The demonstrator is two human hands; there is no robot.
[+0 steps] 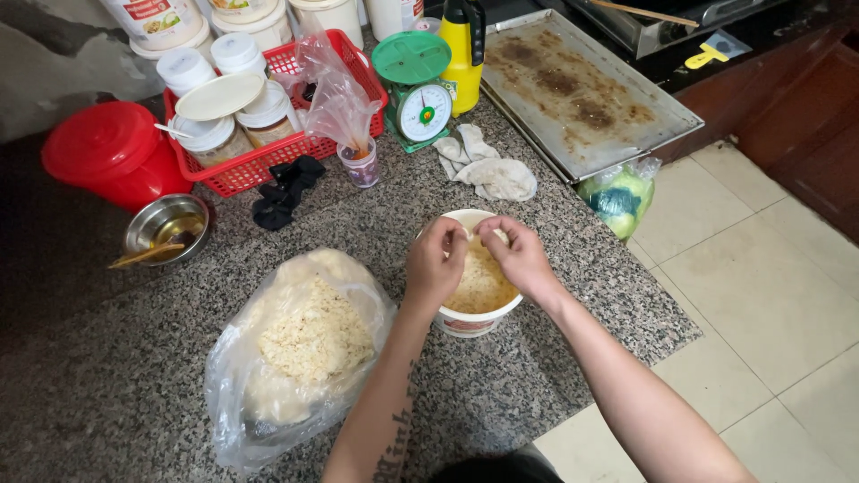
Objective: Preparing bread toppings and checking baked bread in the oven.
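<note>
While both hands meet over the far rim of the white bowl on the counter, the left hand and right hand pinch something small together, fingers curled; the bag of crumbs lies just left, nearer the left hand.

One head-worn camera looks steeply down, fairly close, over the granite counter, apparently facing the wall.
</note>
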